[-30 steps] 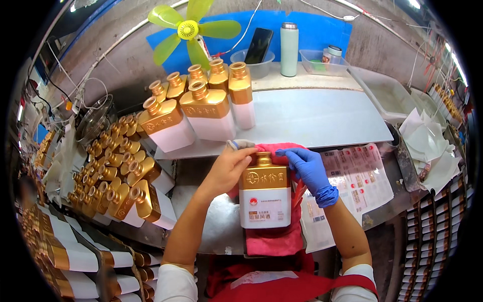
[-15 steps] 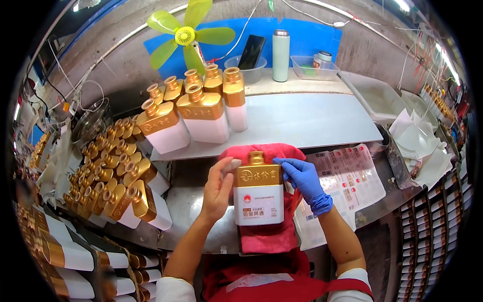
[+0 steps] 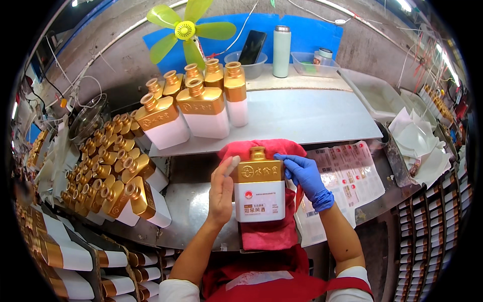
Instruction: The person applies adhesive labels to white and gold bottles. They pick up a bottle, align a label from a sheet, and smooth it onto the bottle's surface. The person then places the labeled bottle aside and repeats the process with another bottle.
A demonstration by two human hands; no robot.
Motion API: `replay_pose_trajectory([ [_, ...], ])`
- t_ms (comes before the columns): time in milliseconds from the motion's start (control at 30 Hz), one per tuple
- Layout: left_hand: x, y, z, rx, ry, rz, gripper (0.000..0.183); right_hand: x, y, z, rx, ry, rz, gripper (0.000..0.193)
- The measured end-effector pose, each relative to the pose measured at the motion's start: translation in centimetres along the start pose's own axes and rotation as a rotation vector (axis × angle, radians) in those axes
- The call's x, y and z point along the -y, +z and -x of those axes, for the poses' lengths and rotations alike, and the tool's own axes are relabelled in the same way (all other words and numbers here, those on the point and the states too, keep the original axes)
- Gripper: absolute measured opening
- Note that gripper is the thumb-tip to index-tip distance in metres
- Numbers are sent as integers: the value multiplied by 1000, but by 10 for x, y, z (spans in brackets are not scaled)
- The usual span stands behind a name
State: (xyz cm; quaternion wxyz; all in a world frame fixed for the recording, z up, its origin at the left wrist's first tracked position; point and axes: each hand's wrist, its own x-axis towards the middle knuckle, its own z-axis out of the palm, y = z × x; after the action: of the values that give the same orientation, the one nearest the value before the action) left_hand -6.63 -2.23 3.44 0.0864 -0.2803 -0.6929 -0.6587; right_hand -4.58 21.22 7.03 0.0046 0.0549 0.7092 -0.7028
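Note:
A flat bottle [image 3: 259,194] with a gold top and a white, labelled lower body faces me on a folded red cloth [image 3: 269,236]. My left hand [image 3: 221,191] is bare except for pale covers on some fingertips. Its fingers run up along the bottle's left edge and touch the shoulder. In a blue glove, my right hand [image 3: 308,181] has its fingertips at the right shoulder, so the bottle is held between both hands. Below the glove shows a narrow red strip [image 3: 298,197]; its other end is hidden.
Several similar bottles [image 3: 204,113] stand on a raised grey board [image 3: 307,116], and many more [image 3: 108,166] crowd the left. A sheet of labels [image 3: 344,186] lies right of the cloth. Behind are a yellow-green fan [image 3: 185,30], a flask [image 3: 282,53] and a phone [image 3: 252,48].
My left hand has shifted slightly toward the bottle, its fingers closer along the edge. The right hand stays at the shoulder. The whole view has shifted a little.

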Motion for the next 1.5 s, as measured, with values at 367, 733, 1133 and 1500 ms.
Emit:
replay_pose_trajectory([
  [367,-2,-5,15,-39,42,12,46,1,-7,9,-32,4,-12,28],
  [733,-8,-5,38,-32,38,-110,49,-2,5,41,-88,27,-96,32],
  [1133,-22,-2,37,-17,132,-359,50,-8,17,59,-102,25,-135,34],
  [1500,-21,-10,11,-73,63,-251,37,-12,13,48,-144,6,-120,33],
])
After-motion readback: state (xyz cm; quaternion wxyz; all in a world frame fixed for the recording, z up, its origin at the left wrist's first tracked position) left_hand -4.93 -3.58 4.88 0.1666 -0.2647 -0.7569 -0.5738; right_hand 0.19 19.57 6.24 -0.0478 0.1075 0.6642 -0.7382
